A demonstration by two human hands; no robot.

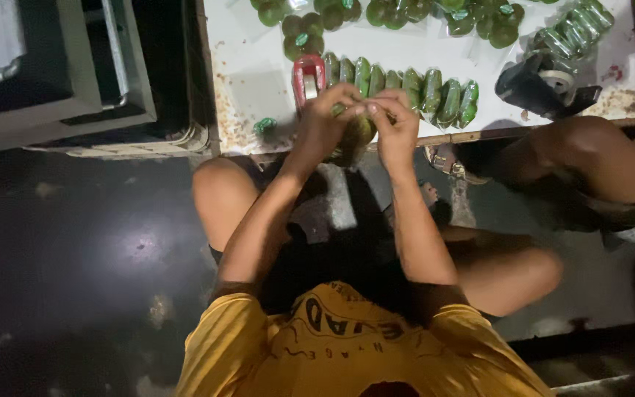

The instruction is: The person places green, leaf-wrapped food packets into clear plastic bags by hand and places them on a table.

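Note:
Both my hands meet at the near edge of a low white table (259, 66). My left hand (325, 121) and my right hand (395, 125) together grip a green wrapped round packet (358, 132), fingers pinched at its top. Just behind my hands lies a row of green wrapped packets (420, 92) standing side by side. A red tape dispenser (306, 77) stands right beside my left hand.
More green packets (398, 11) lie in clusters at the table's far side, with another row (571, 33) at the right. A black tape dispenser (545, 84) sits at the right edge. Another person's knee (597, 151) is at the right. A grey metal cabinet (60, 73) stands at the left.

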